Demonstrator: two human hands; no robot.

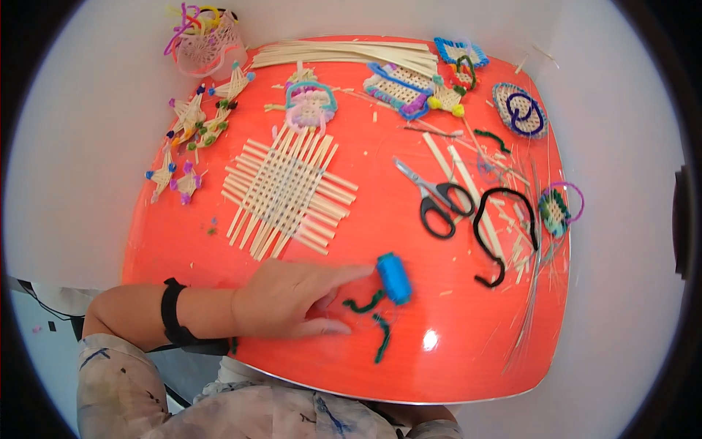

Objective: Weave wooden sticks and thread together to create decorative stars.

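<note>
From the lower left my left hand (289, 298), with a black band on its wrist, reaches over the red table. Its index finger points to a blue cylinder like a thread spool (395, 279), the fingertip at or against its left side; contact is hard to tell. Thumb and index are spread, with nothing between them. Two short dark green fuzzy pieces (382, 340) lie just right of the thumb. Beyond the hand rests a flat woven mat of pale strips (281, 192). Of my right arm only a bit shows at the lower edge; the right hand is hidden.
Black-handled scissors (436, 201) lie right of the mat, beside a black pipe cleaner (504, 192) and strip scraps. Long pale strips (344, 53) line the far edge. Woven stars (189, 110) and a cup of pipe cleaners (208, 55) sit far left; small weavings (521, 110) far right.
</note>
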